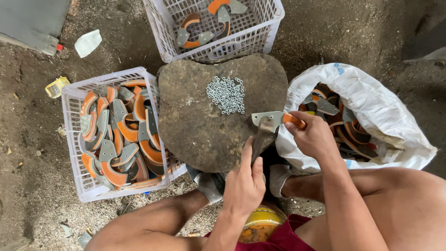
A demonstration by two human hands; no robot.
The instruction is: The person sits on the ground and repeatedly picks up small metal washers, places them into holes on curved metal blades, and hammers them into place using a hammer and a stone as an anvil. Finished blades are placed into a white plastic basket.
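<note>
My right hand [314, 138] grips a curved orange-and-grey metal piece [274, 119], holding its grey flat end on the right edge of a round stone block [204, 116]. My left hand [244, 181] is closed around the handle of a hammer [265, 131], whose head rests on the grey plate of that piece. A heap of small silver nuts [226, 94] lies on the stone just left of the piece.
A white plastic basket [74, 139] full of the same orange-grey pieces stands at the left. Another white basket [265, 23] with a few pieces stands behind the stone. An open white sack [371, 107] holding more pieces lies at the right. Dirt floor all around.
</note>
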